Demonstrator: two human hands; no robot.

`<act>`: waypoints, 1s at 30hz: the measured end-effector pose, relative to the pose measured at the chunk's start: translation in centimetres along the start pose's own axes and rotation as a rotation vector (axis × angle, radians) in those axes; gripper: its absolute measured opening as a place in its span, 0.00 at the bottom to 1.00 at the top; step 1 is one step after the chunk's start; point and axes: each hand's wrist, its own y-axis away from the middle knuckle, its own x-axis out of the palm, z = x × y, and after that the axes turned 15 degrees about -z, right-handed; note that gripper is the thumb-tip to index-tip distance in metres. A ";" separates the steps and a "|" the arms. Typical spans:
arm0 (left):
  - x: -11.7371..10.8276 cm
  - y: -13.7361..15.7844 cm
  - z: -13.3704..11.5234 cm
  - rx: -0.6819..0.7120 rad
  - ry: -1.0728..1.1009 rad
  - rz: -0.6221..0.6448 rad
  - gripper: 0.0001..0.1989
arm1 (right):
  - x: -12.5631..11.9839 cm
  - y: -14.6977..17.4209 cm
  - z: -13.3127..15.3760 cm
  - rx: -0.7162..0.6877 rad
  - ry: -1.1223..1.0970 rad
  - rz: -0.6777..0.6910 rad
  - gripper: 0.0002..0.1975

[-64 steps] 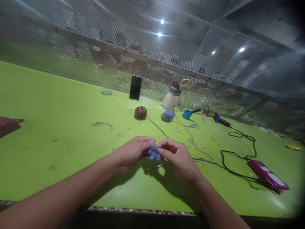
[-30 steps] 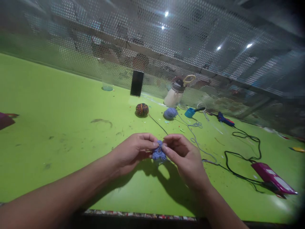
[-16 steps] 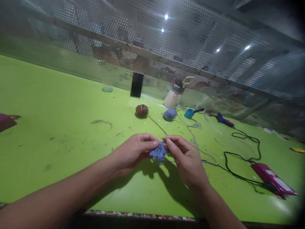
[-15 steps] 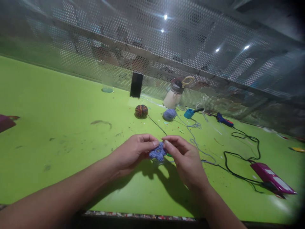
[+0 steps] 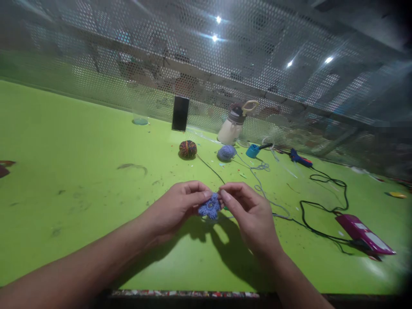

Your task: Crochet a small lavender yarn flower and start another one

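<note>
A small blue-violet crocheted flower sits between my hands, above the table. My left hand pinches its upper left edge between thumb and fingers. The thumb and index finger of my right hand are pressed together at its right side; what lies between those fingertips is too small to make out. A bit of green shows just beneath them. Dark yarn runs from a multicoloured yarn ball toward my right fingertips. Behind them lies a blue-violet yarn ball, its loose strand curling across the table to the right.
On the green table stand a phone and a bottle by the perforated screen. A blue tape roll and a blue glue gun lie right of them. A black cord loops near a magenta case.
The view has shifted slightly, so the table items appear a little further left. My right fingertips have drawn slightly away from the flower's middle; my left hand keeps its pinch.
</note>
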 end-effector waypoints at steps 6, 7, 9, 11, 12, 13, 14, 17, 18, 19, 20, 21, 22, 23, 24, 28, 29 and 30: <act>-0.1 0.1 0.2 0.101 -0.081 -0.006 0.08 | -0.1 0.4 0.6 -0.429 0.182 -0.017 0.05; 0.0 0.2 0.2 0.105 -0.099 -0.007 0.08 | 0.0 0.5 0.7 -0.448 0.201 -0.014 0.05; 0.0 0.3 0.1 0.121 -0.138 -0.015 0.08 | 0.0 0.6 0.8 -0.465 0.226 -0.008 0.05; 0.1 0.4 -0.1 0.147 -0.167 -0.019 0.08 | 0.1 0.6 0.8 -0.464 0.232 -0.007 0.06; 0.1 0.4 -0.1 0.159 -0.179 -0.017 0.08 | 0.1 0.5 0.9 -0.463 0.233 -0.007 0.06; 0.1 0.4 -0.2 0.164 -0.187 -0.016 0.09 | 0.1 0.5 0.9 -0.462 0.234 -0.007 0.06; 0.1 0.4 -0.2 0.162 -0.189 -0.014 0.09 | 0.1 0.5 0.9 -0.460 0.235 -0.004 0.06; 0.1 0.4 -0.1 0.150 -0.186 -0.011 0.09 | 0.0 0.4 0.9 -0.444 0.238 0.005 0.05; 0.1 0.5 -0.1 0.147 -0.184 -0.009 0.09 | 0.0 0.5 0.9 -0.442 0.240 0.008 0.05; 0.1 0.5 -0.1 0.145 -0.183 -0.006 0.09 | 0.0 0.5 0.9 -0.441 0.242 0.007 0.05; 0.1 0.5 -0.1 0.138 -0.181 -0.005 0.09 | 0.0 0.5 0.9 -0.442 0.242 0.007 0.05; 0.1 0.5 -0.1 0.128 -0.178 -0.002 0.09 | 0.0 0.5 0.9 -0.441 0.240 0.008 0.06; 0.0 0.5 -0.1 0.113 -0.176 0.001 0.09 | 0.0 0.5 0.9 -0.440 0.235 0.012 0.06; 0.0 0.5 -0.2 0.097 -0.171 0.002 0.09 | 0.0 0.5 0.8 -0.436 0.230 0.016 0.06; 0.0 0.4 -0.2 0.082 -0.162 0.006 0.09 | 0.0 0.5 0.8 -0.432 0.225 0.019 0.07; -0.1 0.4 -0.1 0.034 -0.094 0.012 0.08 | 0.1 0.5 0.8 -0.425 0.214 0.025 0.07; -0.1 0.3 -0.1 0.017 -0.074 0.014 0.08 | 0.1 0.4 0.8 -0.421 0.210 0.027 0.07; -0.1 0.3 -0.1 0.002 -0.057 0.014 0.09 | 0.1 0.4 0.8 -0.414 0.205 0.029 0.07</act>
